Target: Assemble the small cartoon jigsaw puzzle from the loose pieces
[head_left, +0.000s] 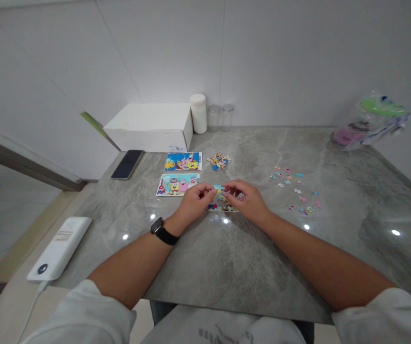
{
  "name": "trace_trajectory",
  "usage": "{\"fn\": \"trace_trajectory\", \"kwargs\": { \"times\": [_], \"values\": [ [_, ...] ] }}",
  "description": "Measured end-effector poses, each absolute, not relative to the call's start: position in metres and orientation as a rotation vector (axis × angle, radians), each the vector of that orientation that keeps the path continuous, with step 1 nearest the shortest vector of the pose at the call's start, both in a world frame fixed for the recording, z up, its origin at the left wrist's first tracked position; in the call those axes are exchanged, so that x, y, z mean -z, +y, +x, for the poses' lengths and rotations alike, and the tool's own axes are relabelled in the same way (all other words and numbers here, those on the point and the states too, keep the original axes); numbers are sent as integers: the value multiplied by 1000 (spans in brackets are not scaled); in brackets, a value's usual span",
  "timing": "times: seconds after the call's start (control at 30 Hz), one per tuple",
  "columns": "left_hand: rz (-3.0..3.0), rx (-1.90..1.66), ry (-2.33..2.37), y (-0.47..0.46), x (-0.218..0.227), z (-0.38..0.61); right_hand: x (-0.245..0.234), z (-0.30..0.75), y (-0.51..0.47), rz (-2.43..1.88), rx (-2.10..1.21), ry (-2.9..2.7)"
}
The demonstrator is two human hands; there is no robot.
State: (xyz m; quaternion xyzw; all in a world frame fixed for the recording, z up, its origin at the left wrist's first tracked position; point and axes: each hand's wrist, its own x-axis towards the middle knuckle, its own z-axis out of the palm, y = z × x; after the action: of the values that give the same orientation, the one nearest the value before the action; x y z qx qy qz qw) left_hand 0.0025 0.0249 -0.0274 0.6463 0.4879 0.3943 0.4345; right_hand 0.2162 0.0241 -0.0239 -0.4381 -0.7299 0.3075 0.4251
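Observation:
A partly joined jigsaw puzzle (223,207) lies on the grey table in front of me, much of it covered by my fingers. My left hand (199,197), with a black watch on its wrist, is closed in a pinch over the puzzle's left side. On the right side, my right hand (245,199) pinches with thumb and forefinger close to the left fingertips. What sits in either pinch is too small to make out. Left of the hands lies a cartoon picture card (177,185), with a blue picture card (183,161) behind it.
Loose puzzle pieces (297,190) are scattered to the right; a heap of pieces (219,161) lies behind my hands. Farther back stand a white box (148,129), a white bottle (199,114) and clear jars (227,117). A phone (127,165), power bank (60,247) and bagged container (366,122) lie around.

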Motion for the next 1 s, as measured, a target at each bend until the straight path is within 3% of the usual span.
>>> {"fn": "trace_trajectory", "kwargs": {
  "times": [0.3, 1.0],
  "values": [
    [1622, -951, 1168, 24, 26, 3, 21, 218, 22, -1044, -587, -1972],
    [1730, -899, 1137, 22, 21, 3, 22, 217, 21, -1099, -548, -1940]
  ]
}}
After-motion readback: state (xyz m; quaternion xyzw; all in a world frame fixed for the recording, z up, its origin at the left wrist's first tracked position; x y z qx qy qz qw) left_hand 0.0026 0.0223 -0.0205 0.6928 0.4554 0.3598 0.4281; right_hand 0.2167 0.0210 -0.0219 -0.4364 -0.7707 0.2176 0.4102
